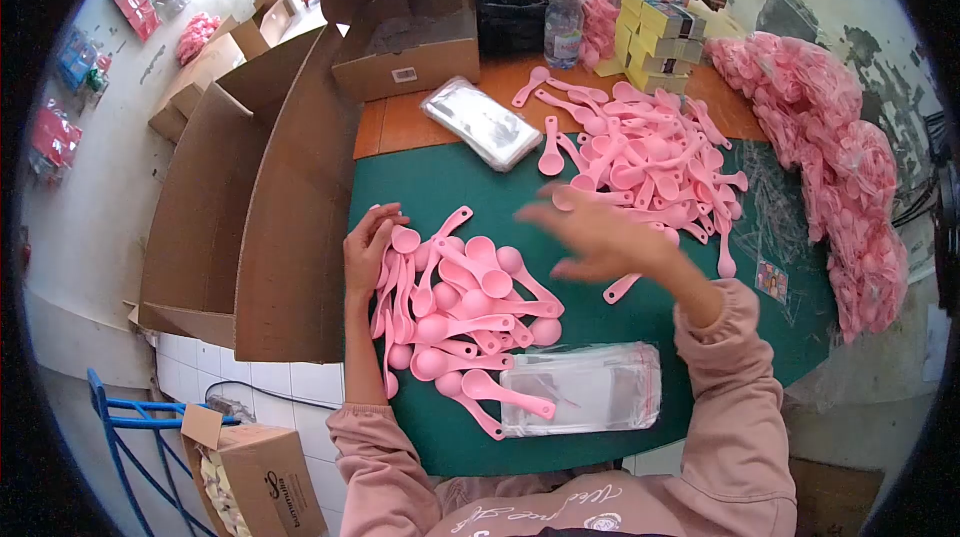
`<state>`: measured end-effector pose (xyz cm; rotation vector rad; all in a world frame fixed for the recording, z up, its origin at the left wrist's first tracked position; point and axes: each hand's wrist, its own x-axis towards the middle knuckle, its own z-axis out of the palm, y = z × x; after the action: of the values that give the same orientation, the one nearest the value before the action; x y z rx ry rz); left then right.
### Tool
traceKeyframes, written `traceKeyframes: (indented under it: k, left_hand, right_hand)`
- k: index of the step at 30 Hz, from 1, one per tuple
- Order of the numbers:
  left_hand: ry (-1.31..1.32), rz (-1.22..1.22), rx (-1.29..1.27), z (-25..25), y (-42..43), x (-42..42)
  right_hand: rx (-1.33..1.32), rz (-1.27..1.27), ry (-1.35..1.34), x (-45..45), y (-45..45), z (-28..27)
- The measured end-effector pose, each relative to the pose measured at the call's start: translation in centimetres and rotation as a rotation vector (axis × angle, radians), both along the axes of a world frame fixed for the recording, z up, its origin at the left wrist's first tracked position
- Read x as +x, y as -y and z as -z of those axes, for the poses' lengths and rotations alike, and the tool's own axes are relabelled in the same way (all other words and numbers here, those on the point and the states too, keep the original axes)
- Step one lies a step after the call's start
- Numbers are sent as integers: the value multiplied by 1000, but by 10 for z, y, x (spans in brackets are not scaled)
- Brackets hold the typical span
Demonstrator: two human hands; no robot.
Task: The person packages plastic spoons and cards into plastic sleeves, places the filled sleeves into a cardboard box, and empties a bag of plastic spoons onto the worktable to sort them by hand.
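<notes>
My left hand (369,249) rests against the left edge of a near heap of pink measuring spoons (465,307), fingers bent over the edge and partly hidden; it appears to cup the heap without a closed grip. Blurred by motion, my right hand (605,235) hovers between this heap and a larger far heap of pink spoons (640,152). Its fingers are stretched out and apart, with no spoon seen in them. A stack of clear plastic bags (585,392) lies by the near heap, touching some spoon handles.
A second bag stack (483,124) lies farther back on the table (440,172). Cardboard boxes (270,207) stand along the left. Behind are a water bottle (564,12) and stacked yellow boxes (657,37). Bagged pink items (830,127) line the right edge.
</notes>
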<state>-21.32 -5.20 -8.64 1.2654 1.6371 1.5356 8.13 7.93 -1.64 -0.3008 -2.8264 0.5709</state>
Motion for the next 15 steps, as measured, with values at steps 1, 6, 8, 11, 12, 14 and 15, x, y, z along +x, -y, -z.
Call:
traceKeyframes:
  k: [1,6,8,11,12,14,15]
  left_hand:
    - [-2,-8,-4,-1,0,1]
    - [8,-13,-17,-2,1,1]
    - [18,-4,-7,-1,0,2]
    - [4,-9,-12,-4,0,2]
    - [-5,-1,0,-4,1,3]
    - [-38,-6,-4,-5,1,3]
    - [-34,-3,-2,-4,1,3]
  right_hand:
    - [-22,-92,30,-15,15,14]
    - [47,-200,245,-42,48,20]
    - [-118,-90,249,-35,44,26]
    - [-164,-55,155,-10,39,36]
    - [-165,-52,161,-1,37,41]
    - [-400,58,-89,14,32,52]
    - [-396,61,-86,19,32,53]
